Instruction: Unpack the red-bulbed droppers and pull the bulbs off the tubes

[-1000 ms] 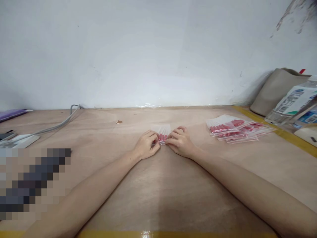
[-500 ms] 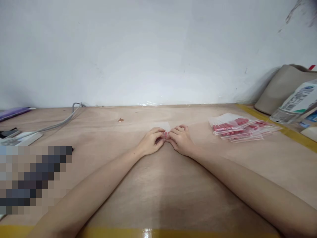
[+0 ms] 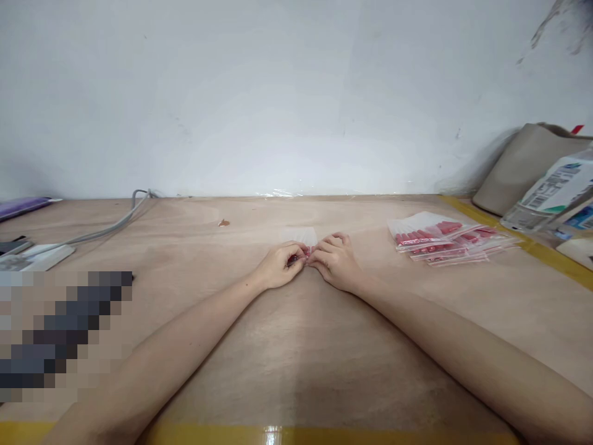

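Observation:
Both hands meet at the middle of the table, pinching a small clear zip bag [image 3: 303, 235] near its edge. My left hand [image 3: 283, 264] is closed with thumb and fingertips together on the bag's left side. My right hand [image 3: 336, 261] grips the right side, its fingers bent. Something red shows inside the bag between the fingertips; most of it is hidden by the hands. The whitish part of the bag lies beyond the fingers, towards the wall. To the right rests a pile of similar zip bags [image 3: 433, 247] holding several red stick-shaped pieces.
A grey-brown container [image 3: 512, 170] and a clear labelled bottle [image 3: 549, 194] lean at the right, beyond yellow tape [image 3: 551, 256]. A grey cable [image 3: 109, 233] runs to a white object [image 3: 49, 256] at left. A purple packet [image 3: 23, 207] lies by the wall [image 3: 259, 111].
The hands stay together on the zip bag, with small finger movements. The left hand's fingers have shifted slightly. The whole view has moved a little.

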Available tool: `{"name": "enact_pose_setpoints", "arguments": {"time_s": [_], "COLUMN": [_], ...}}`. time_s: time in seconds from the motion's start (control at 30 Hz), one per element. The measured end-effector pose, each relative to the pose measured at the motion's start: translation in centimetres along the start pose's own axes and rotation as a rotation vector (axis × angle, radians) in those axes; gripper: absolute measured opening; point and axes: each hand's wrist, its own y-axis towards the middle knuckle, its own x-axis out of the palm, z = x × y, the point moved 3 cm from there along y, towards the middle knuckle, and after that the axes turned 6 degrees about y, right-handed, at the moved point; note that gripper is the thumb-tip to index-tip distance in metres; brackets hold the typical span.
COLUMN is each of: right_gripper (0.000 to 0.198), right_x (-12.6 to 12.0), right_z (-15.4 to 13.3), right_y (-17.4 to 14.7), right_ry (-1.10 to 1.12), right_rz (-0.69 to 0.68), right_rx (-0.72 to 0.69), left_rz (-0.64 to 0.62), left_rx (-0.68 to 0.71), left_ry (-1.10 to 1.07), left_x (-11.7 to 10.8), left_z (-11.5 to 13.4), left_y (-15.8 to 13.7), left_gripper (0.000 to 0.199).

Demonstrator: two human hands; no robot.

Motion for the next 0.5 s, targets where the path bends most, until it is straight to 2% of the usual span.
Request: {"name": "enact_pose_setpoints", "arguments": {"time_s": [0.13, 0.3, 0.43, 0.5], "right_gripper": [0.013, 0.012, 0.01, 0.009], "right_x": [-0.01, 0.17, 0.05, -0.28], "right_z": [-0.24, -0.65, -0.99, -0.75], "right_y": [0.24, 0.57, 0.57, 0.37], "right_ry": [-0.031, 0.002, 0.115, 0.244], "right_rz": [-0.056, -0.086, -0.103, -0.139], "right_rx": [0.066, 0.09, 0.11, 0.123], "left_rz": [-0.011, 0.043, 0.152, 0.227], "left_rx": [0.005, -0.009, -0.093, -0.141], "left_ry": [0.064, 0.116, 0.125, 0.131], "left_x": [0.08, 0.16, -0.22, -0.64], "left_z": [0.02, -0.17, -0.59, -0.94], "left_y": [0.07, 0.11, 0.22, 0.15], "left_gripper": [0.008, 0.007, 0.01, 0.012]}}
